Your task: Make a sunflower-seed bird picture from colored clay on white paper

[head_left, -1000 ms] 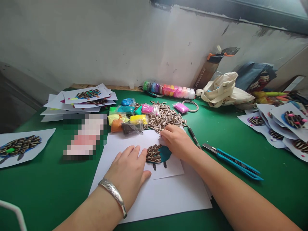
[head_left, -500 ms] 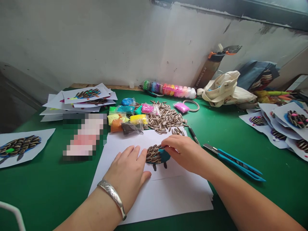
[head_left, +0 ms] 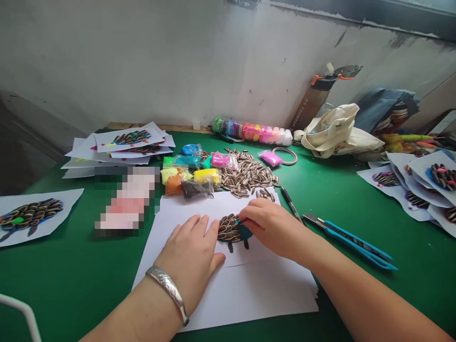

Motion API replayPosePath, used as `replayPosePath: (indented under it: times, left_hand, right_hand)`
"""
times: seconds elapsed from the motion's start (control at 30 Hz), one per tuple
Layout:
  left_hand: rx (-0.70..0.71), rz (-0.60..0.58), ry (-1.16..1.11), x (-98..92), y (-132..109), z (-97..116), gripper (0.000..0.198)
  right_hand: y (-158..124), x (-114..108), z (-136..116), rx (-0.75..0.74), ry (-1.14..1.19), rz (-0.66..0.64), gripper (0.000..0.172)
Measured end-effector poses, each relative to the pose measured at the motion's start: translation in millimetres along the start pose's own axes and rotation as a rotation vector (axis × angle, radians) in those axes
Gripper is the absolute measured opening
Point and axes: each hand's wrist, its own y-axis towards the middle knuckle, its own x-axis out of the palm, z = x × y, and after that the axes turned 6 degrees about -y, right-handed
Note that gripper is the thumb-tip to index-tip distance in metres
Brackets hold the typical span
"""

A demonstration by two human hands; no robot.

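A hedgehog-like figure on white paper (head_left: 228, 294) has a dark blue-green clay body (head_left: 245, 232), its left part covered with overlapping striped sunflower seeds (head_left: 228, 230). Two small dark feet show below it. My left hand (head_left: 192, 244), with a silver bangle at the wrist, lies flat on the paper, fingertips beside the figure's left edge. The fingers of my right hand (head_left: 269, 228) are pinched at the upper part of the clay, on a sunflower seed mostly hidden by the fingertips. Behind the paper lies a pile of loose sunflower seeds (head_left: 249, 173).
Bagged coloured clay (head_left: 206, 176) sits left of the seed pile. A black pen (head_left: 292, 204) and a blue utility knife (head_left: 352, 242) lie to the right. Finished seed pictures (head_left: 131, 137) are stacked at both sides. A bottle (head_left: 313, 99) and cloth bag (head_left: 335, 130) stand behind.
My right fingertips have pressed in closer to the clay, and the seed in them shows less. My left hand stays in place; the view has shifted slightly.
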Motion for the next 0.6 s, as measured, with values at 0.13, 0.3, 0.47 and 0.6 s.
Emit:
replayPosePath:
  times: [0.13, 0.3, 0.47, 0.6]
  left_hand:
    - [-0.010, -0.023, 0.013, -0.4, 0.6, 0.7, 0.046]
    - [-0.012, -0.032, 0.008, -2.1, 1.1, 1.7, 0.044]
    - [-0.017, -0.009, 0.004, -0.6, -0.9, 0.5, 0.045]
    - [-0.008, 0.001, 0.007, 1.5, -1.0, -0.9, 0.045]
  right_hand:
    - [2.5, 3.5, -0.7, 0.013, -0.019, 0.003, 0.017]
    - [4.9, 7.8, -4.4, 0.057, -0.020, 0.000, 0.020]
    - [1.5, 11.7, -5.9, 0.067, -0.011, -0.006, 0.021]
    - [1.5, 16.6, -5.2, 0.051, 0.003, 0.025, 0.018]
